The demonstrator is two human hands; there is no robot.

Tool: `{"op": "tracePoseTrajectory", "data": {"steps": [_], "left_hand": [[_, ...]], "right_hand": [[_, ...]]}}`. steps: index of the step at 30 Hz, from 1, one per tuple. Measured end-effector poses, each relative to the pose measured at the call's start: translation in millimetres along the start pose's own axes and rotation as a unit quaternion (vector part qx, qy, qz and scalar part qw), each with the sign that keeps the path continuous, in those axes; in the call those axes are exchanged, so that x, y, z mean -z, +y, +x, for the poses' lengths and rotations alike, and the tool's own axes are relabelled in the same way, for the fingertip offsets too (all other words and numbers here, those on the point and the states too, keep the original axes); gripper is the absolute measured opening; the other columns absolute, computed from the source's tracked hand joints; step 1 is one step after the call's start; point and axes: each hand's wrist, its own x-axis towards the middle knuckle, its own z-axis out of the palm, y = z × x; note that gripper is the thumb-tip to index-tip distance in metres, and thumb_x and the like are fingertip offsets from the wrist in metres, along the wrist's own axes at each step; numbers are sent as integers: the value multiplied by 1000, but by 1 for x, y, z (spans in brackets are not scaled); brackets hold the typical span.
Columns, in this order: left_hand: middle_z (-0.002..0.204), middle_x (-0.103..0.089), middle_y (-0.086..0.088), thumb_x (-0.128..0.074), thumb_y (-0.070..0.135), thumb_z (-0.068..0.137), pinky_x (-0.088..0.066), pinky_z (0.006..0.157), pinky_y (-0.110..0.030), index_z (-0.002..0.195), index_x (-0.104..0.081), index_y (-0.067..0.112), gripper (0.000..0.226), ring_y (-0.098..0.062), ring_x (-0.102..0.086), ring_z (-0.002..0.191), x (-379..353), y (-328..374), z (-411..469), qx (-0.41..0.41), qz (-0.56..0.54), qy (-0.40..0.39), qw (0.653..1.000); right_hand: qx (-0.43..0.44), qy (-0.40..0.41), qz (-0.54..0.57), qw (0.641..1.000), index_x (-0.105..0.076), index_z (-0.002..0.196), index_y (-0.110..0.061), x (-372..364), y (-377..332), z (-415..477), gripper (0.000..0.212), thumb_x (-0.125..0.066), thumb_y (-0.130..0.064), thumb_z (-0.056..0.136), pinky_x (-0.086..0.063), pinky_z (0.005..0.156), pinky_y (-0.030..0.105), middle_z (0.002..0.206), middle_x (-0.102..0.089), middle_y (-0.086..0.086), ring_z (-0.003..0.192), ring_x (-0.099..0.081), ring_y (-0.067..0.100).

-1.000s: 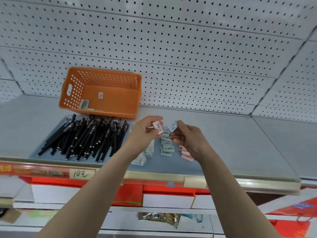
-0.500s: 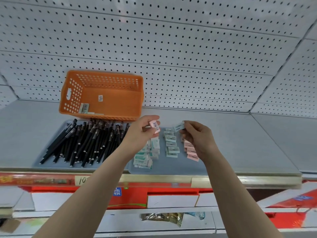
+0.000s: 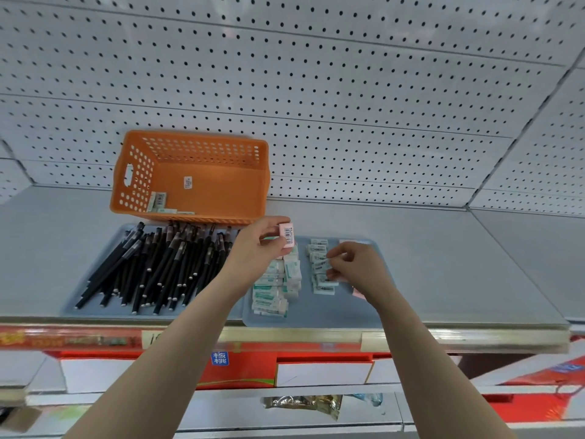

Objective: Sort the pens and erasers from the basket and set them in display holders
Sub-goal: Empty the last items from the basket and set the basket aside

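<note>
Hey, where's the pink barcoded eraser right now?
Head view, centre: the pink eraser is pinched in the left hand, over the grey tray of erasers, just right of the black pens.

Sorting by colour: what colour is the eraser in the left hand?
The eraser is pink with a white barcode label; head view.

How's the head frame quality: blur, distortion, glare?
Head view: wide-angle bends the pegboard seams; price rail smeared; pens and pink eraser in the left hand sharp; right hand, pinching a green-white eraser, slightly soft; flat light, no glare.
</note>
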Motion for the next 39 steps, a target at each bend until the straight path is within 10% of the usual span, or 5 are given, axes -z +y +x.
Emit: {"op": "tracePoseTrajectory", "data": {"steps": [7,11,15,20,39], "left_hand": [[113,-63,-2,-60,1,92,-57,85,-27,115,-62,26,34,-13,-70,94,1,1,-1,12,-2,7,1000],[109,-67,-5,-63,2,91,-57,82,-25,115,-63,12,26,-14,-70,93,0,-1,0,19,-1,12,1000],[95,-72,3,-71,8,87,-56,81,-26,98,-71,16,14,-13,-69,90,-5,-2,1,-34,74,11,997],[99,-70,6,-66,-1,87,-51,84,-16,103,-70,19,26,0,-65,94,-7,0,3,-63,93,11,994],[104,-63,11,-61,6,92,-45,76,-8,105,-68,30,28,3,-57,97,-7,-9,1,-129,245,32,960]], "right_hand": [[53,12,-215,975,-73,86,-19,-4,-4,4,5,-72,-17,81,-51,69,22,82,-70,-1,76,-64,12],[94,45,-68,992,-73,82,-17,-4,-26,-3,12,-65,-23,90,-49,60,21,69,-68,-5,58,-59,3],[29,-98,165,981,-73,95,-9,-5,-54,-8,29,-61,-36,95,-56,66,24,82,-73,10,71,-69,17],[21,-112,257,960,-70,99,0,-1,-45,-2,16,-73,0,83,-57,75,22,91,-72,14,86,-69,22],[43,6,171,984,-74,98,-20,30,-13,4,29,-62,4,87,-55,74,29,90,-71,2,82,-66,17]]}}
